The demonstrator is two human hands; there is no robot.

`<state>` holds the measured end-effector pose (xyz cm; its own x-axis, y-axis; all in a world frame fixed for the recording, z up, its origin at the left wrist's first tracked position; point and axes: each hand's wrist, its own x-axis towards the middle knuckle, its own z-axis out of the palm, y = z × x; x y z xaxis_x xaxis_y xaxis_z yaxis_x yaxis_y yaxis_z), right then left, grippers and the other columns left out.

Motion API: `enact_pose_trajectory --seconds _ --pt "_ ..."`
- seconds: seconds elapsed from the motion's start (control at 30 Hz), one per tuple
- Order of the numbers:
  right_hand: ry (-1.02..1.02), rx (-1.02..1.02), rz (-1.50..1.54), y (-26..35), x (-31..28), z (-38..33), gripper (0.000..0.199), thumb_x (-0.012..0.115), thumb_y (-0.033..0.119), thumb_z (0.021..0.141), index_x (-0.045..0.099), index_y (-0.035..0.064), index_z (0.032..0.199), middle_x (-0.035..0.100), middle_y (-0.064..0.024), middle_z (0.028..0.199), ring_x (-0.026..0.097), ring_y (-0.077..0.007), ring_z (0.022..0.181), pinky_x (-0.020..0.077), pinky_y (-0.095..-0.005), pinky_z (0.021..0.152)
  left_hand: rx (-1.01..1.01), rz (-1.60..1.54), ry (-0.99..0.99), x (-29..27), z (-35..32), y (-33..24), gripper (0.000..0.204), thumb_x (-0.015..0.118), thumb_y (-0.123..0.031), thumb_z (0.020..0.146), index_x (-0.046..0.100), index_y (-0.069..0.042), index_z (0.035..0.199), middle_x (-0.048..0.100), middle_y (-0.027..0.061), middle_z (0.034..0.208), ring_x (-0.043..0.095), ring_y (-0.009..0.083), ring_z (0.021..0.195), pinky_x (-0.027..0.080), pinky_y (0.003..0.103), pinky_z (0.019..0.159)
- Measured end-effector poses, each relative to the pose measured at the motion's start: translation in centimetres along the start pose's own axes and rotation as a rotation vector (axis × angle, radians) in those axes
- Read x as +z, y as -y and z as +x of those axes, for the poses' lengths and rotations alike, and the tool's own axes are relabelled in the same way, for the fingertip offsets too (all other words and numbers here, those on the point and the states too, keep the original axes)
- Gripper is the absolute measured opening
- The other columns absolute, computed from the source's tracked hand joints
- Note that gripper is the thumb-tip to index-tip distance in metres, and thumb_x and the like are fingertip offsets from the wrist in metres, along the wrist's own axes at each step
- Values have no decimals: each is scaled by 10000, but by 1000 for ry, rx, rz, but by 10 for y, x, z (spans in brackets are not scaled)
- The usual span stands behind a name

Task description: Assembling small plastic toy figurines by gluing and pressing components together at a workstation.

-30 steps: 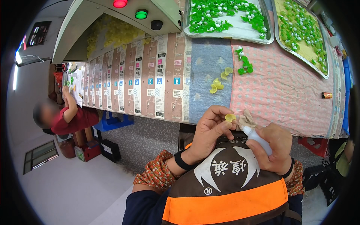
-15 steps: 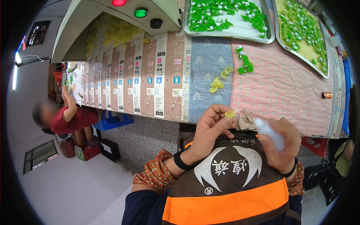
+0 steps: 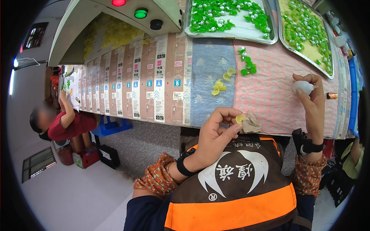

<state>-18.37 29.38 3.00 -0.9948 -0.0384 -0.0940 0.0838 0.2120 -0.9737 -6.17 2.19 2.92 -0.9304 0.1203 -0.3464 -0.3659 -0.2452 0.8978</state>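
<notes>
My left hand (image 3: 218, 133) pinches a small translucent yellow plastic piece (image 3: 240, 119) between thumb and fingertips, above the table's near edge. Just beyond it lies a crumpled beige cloth (image 3: 252, 124). Out to the right, over the pink towel (image 3: 269, 88), my right hand (image 3: 315, 102) is wrapped round a white squeeze bottle (image 3: 303, 87). Its nozzle is hidden from view. More yellow pieces (image 3: 218, 89) rest loose on the blue towel (image 3: 208, 69). Next to them, at the pink towel's left side, is a group of small green pieces (image 3: 248, 66), some with white balls.
Two metal trays (image 3: 274, 37) (image 3: 330, 73) of green pieces with white balls stand at the back. A machine hood (image 3: 88, 9) with lights covers yellow pieces at far left. A small orange-and-black cylinder (image 3: 332, 96) lies at right. Another person (image 3: 69, 117) works at left.
My right hand has carried the squeeze bottle from near the left hand out to the right, over the pink towel. The left hand still holds the yellow piece, now turned slightly.
</notes>
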Motion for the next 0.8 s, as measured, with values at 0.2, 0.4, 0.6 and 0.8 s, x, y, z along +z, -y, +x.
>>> enact_pose_trajectory --seconds 0.2,0.4,0.6,0.8 --pt "-20 -62 -247 -4 -2 -2 331 632 62 882 520 36 1192 612 -107 1240 570 -183 1129 397 -310 975 -11 -35 -5 -2 0 0 274 603 -66 976 517 -20 1232 569 43 1087 583 80 957 539 222 774" --pt "-506 -537 -636 44 8 -28 342 677 -14 851 576 30 1175 616 -82 1177 577 -193 1089 409 -329 929 -2 -79 -43 -12 2 -5 269 594 -70 981 518 -14 1233 582 51 1080 589 86 959 547 230 764" --pt "181 -660 -617 59 81 2 179 669 -60 757 626 30 905 555 -111 835 527 -315 825 428 -408 716 8 -119 -19 -14 5 -12 268 582 -52 982 501 -2 1233 603 70 1080 609 107 981 565 250 758" --pt "202 -675 -872 39 111 28 131 656 -5 771 626 41 891 545 -122 852 527 -324 856 444 -434 731 15 -168 -9 -19 -1 -13 276 584 -71 985 501 -8 1240 604 66 1090 616 109 996 568 256 769"
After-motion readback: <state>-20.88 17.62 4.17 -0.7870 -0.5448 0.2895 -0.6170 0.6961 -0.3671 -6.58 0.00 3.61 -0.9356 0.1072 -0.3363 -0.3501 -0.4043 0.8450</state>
